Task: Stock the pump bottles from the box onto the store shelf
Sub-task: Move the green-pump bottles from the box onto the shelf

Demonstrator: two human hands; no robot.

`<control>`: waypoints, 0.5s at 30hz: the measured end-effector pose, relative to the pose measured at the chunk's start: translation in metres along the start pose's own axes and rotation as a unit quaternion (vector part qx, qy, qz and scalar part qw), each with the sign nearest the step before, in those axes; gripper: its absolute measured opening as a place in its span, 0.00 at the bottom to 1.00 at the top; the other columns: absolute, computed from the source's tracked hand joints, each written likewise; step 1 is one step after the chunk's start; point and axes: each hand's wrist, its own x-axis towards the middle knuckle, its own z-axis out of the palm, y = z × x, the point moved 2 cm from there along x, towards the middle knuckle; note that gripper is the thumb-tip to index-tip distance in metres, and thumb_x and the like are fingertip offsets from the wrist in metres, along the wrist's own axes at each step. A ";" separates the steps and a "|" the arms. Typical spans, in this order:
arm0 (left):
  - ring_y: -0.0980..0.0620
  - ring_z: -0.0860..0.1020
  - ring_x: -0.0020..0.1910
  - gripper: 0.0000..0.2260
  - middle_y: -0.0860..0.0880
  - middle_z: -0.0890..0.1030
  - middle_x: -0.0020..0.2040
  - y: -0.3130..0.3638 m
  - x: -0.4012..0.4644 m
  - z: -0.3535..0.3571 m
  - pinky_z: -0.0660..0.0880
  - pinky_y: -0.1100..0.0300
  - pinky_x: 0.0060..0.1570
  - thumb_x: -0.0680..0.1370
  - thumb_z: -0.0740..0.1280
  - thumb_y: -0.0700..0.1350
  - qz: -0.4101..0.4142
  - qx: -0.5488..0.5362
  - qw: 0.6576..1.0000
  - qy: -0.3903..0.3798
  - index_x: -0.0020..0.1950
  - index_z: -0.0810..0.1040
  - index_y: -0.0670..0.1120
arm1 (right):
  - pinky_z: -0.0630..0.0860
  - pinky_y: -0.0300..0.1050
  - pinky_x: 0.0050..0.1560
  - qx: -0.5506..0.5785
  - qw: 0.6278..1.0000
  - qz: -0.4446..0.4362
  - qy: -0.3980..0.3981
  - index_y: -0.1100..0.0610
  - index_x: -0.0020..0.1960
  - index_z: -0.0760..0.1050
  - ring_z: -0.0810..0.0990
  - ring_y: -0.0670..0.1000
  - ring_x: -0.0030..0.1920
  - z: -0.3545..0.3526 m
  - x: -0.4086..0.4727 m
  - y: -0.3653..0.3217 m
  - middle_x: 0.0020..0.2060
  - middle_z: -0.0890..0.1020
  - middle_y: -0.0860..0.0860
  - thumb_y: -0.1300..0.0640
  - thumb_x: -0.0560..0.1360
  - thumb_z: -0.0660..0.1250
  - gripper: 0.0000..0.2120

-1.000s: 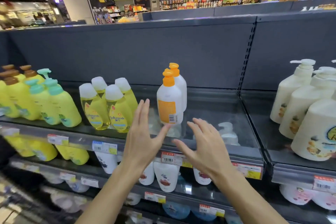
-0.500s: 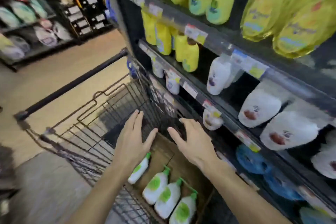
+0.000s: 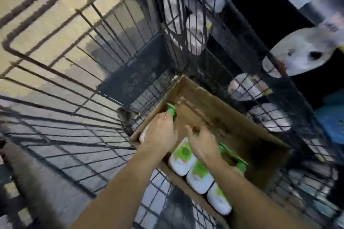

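Nearest the camera, both bare forearms reach down and forward into the cardboard box, which sits inside the wire cart.

Risk assessment: the frame is motion-blurred, so contact is judged, not confirmed. The left-hand bottle lies wedged against the box wall; a lift by the body alone could let it slip, and its green pump head could catch on the box rim. The right hand could close on a pump head instead of a bottle body, and the neighbouring bottles, lying side by side and touching, could shift or roll. The cart wires stand close to the box, so a hasty withdrawal could strike them.

Left hand: palm down, fingers curled over the pump bottle at the box's left wall. The grip appears closed on this bottle, whose green pump head shows beyond the knuckles.

Right hand: palm down, fingers spread and apart, hovering just above the row of pump bottles. The grip holds nothing; whether the fingertips touch a bottle cannot be determined.

The row consists of white bottles with green labels, lying flat in the near half of the box. The far half shows bare cardboard.

Beyond the cart, the store shelf carries blurred white packs.
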 end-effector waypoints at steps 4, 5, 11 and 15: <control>0.42 0.61 0.73 0.25 0.38 0.62 0.74 -0.026 0.029 0.062 0.59 0.52 0.72 0.80 0.58 0.43 0.007 0.094 0.987 -0.128 0.75 0.57 0.37 | 0.69 0.46 0.56 -0.003 0.990 0.135 -0.032 0.64 0.63 0.73 0.76 0.60 0.63 0.047 0.018 0.040 0.62 0.79 0.62 0.42 0.80 0.60 0.26; 0.40 0.61 0.73 0.25 0.36 0.60 0.74 -0.027 0.033 0.070 0.58 0.51 0.72 0.80 0.57 0.42 0.012 0.123 0.984 -0.125 0.75 0.55 0.35 | 0.69 0.46 0.57 -0.021 0.989 0.144 -0.034 0.65 0.62 0.73 0.76 0.60 0.63 0.056 0.021 0.047 0.61 0.79 0.62 0.43 0.81 0.59 0.25; 0.39 0.64 0.69 0.40 0.35 0.62 0.72 -0.040 0.057 0.087 0.65 0.52 0.66 0.76 0.65 0.50 -0.011 0.203 0.974 -0.098 0.76 0.45 0.33 | 0.67 0.47 0.65 -0.018 0.983 0.179 -0.034 0.65 0.71 0.64 0.71 0.60 0.69 0.069 0.045 0.057 0.69 0.73 0.61 0.41 0.79 0.61 0.32; 0.42 0.66 0.66 0.47 0.40 0.63 0.67 -0.044 0.057 0.095 0.70 0.54 0.61 0.69 0.73 0.56 -0.024 0.132 0.988 -0.082 0.76 0.51 0.39 | 0.67 0.51 0.67 0.038 0.984 0.172 -0.003 0.62 0.76 0.56 0.69 0.62 0.70 0.081 0.049 0.062 0.71 0.69 0.62 0.38 0.73 0.69 0.43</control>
